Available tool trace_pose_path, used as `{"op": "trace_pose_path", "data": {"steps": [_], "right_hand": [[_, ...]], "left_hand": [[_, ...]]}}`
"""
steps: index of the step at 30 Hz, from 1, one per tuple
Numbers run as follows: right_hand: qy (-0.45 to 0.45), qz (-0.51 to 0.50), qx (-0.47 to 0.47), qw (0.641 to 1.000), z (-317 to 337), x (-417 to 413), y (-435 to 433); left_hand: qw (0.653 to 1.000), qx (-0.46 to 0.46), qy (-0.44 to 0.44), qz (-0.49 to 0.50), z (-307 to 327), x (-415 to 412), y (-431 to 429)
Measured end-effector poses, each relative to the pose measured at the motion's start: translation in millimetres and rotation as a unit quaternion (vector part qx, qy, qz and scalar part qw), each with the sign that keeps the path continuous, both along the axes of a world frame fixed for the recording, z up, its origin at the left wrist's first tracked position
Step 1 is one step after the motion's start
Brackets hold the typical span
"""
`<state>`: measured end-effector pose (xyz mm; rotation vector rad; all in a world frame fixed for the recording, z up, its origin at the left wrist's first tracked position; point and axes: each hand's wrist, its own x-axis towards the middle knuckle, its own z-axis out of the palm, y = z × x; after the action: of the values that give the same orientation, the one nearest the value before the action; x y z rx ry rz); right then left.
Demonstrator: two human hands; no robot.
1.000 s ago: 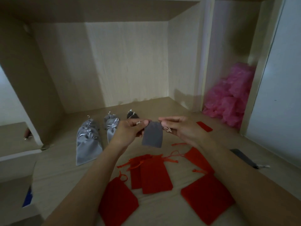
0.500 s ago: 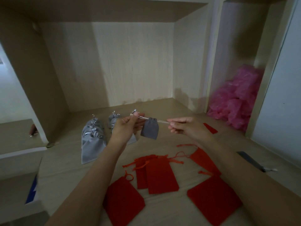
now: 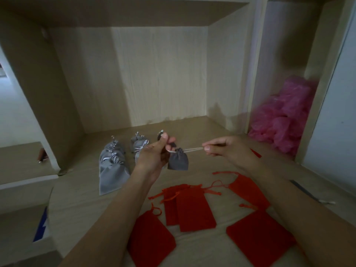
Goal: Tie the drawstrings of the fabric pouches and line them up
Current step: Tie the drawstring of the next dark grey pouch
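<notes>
Dim and flat throughout, with muted colours. Brightest on the alcove's back panel [image 3: 159, 74], paling toward its middle; deep shade under the top board [image 3: 123, 14] and down the left side panel [image 3: 38, 89]. Cool, paler light at the far left edge and on the wall [image 3: 331, 122] at right. Soft shadow patch low on the right side panel [image 3: 217, 112]. Blurs the pink plastic heap [image 3: 285, 120] and slightly smears the drawstring [image 3: 192, 149]. Bends straight edges outward near the frame borders.
</notes>
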<state>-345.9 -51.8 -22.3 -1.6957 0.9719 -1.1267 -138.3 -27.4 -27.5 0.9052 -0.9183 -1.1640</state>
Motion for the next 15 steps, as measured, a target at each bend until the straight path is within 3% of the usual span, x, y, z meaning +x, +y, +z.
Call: {"op": "trace_pose_path", "data": {"steps": [9, 12, 15], "right_hand": [[-0.016, 0.038, -0.127, 0.991, 13, 33, 19], [-0.025, 0.055, -0.125, 0.990, 11, 39, 22], [-0.018, 0.048, -0.129, 0.990, 7, 44, 23]], "left_hand": [[0.982, 0.008, -0.142, -0.126, -2, -11, 9], [0.969, 0.008, -0.191, -0.156, 2, -10, 15], [0.967, 0.016, -0.184, -0.177, 5, -10, 18]]}}
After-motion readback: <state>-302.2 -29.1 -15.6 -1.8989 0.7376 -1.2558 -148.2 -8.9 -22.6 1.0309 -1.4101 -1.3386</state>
